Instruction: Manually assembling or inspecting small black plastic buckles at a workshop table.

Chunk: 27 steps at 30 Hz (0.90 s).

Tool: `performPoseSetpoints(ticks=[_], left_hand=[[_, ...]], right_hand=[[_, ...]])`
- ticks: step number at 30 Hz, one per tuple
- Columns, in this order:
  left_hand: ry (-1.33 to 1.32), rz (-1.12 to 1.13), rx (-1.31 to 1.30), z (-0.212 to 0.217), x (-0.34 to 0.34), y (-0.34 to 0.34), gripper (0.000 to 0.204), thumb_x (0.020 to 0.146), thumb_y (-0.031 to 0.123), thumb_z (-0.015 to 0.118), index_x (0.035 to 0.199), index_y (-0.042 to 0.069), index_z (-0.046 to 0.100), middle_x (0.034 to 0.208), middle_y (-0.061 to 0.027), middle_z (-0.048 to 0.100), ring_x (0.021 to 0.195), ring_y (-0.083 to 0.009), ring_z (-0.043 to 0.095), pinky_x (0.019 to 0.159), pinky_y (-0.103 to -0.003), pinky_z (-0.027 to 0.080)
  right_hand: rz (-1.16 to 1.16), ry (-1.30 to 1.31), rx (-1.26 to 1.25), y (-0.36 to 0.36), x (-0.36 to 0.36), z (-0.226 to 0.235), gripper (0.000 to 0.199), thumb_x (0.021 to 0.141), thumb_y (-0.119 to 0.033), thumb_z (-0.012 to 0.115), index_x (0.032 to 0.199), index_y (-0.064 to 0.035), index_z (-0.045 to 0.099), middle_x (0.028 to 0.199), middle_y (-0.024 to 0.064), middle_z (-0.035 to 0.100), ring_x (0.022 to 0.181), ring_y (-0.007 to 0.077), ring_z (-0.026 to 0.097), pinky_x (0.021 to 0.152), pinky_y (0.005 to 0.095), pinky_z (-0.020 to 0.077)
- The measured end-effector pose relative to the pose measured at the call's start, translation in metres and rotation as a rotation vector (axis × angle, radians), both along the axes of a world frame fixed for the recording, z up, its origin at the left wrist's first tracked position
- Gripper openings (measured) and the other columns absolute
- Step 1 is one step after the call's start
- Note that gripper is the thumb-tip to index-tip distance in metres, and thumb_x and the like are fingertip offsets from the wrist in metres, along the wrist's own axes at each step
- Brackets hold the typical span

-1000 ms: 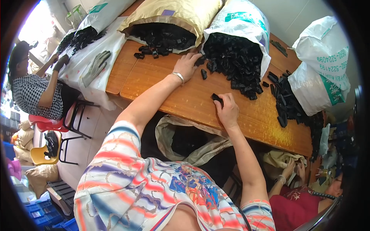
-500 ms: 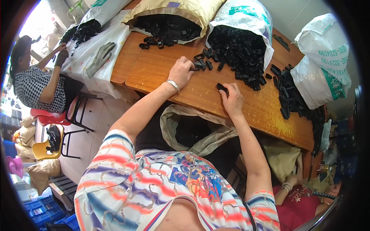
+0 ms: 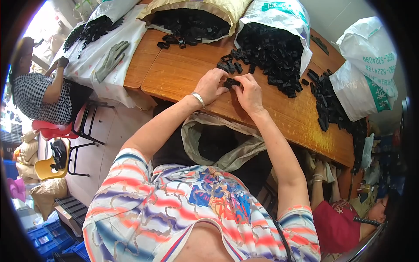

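My left hand [image 3: 212, 86] and my right hand [image 3: 249, 93] meet above the wooden table [image 3: 179, 72]. Small black plastic parts [image 3: 231, 82] are pinched between the fingertips of both hands, pressed together or touching; their exact shape is partly covered by my fingers. Just beyond my left hand lies a loose group of black plastic pieces [image 3: 230, 63]. These run into a bigger heap [image 3: 273, 52] spilling from a white woven sack [image 3: 301, 22]. Below the table edge, an open beige sack [image 3: 192, 150] gapes at my lap, dark inside.
A yellowish sack [image 3: 214, 11] of black parts lies at the back. More long black pieces [image 3: 321, 105] spread at right beside a white bag [image 3: 355, 96]. A grey glove [image 3: 111, 61] rests on the covered table. Co-workers sit at left [image 3: 41, 94] and lower right [image 3: 334, 225].
My right hand has moved left and away from me to meet my left hand, bringing its black piece to the other one. The co-worker at lower right has shifted, reaching under the table.
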<state>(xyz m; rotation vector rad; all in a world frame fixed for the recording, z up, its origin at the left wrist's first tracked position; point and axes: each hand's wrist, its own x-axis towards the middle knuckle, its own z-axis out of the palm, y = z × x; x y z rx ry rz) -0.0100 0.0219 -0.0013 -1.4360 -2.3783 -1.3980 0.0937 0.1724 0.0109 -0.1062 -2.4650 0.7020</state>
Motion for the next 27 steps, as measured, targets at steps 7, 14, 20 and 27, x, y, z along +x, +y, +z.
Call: performPoseSetpoints(ticks=[7, 14, 20, 27], left_hand=[[0.067, 0.063, -0.153, -0.004, -0.002, 0.004, 0.029, 0.074, 0.012, 0.079, 0.099, 0.003, 0.069, 0.106, -0.0137, 0.061, 0.104, -0.0322, 0.057, 0.092, -0.039, 0.048], [0.049, 0.046, -0.156, -0.004, -0.004, 0.001, 0.027, 0.074, 0.014, 0.079, 0.098, 0.003, 0.070, 0.105, -0.0141, 0.061, 0.105, -0.0326, 0.056, 0.093, -0.039, 0.048], [0.054, -0.094, -0.124, -0.006, -0.016, 0.003, 0.021, 0.077, 0.008, 0.069, 0.097, 0.004, 0.068, 0.100, -0.0137, 0.060, 0.099, -0.0316, 0.058, 0.088, -0.039, 0.049], [0.115, 0.094, 0.052, 0.015, -0.044, 0.009, 0.016, 0.080, 0.003, 0.064, 0.096, 0.003, 0.068, 0.097, -0.0149, 0.062, 0.098, -0.0331, 0.059, 0.092, -0.041, 0.048]], right_hand=[[0.054, -0.017, 0.032, 0.011, -0.006, 0.000, 0.021, 0.076, -0.006, 0.074, 0.097, -0.0086, 0.072, 0.094, 0.0057, 0.063, 0.082, 0.0291, 0.066, 0.070, 0.0394, 0.0541], [0.127, -0.089, 0.238, 0.004, -0.001, 0.002, 0.028, 0.077, -0.006, 0.070, 0.105, -0.0071, 0.070, 0.098, 0.0083, 0.063, 0.091, 0.0298, 0.063, 0.075, 0.0393, 0.0543], [0.048, -0.058, 0.331, 0.003, 0.001, -0.001, 0.032, 0.079, -0.005, 0.069, 0.111, -0.0038, 0.068, 0.101, 0.0112, 0.063, 0.095, 0.0317, 0.062, 0.078, 0.0415, 0.0534], [0.176, -0.157, 0.041, -0.043, 0.077, 0.007, 0.022, 0.076, -0.012, 0.074, 0.097, -0.0074, 0.070, 0.090, 0.0131, 0.062, 0.080, 0.0351, 0.065, 0.069, 0.0428, 0.0541]])
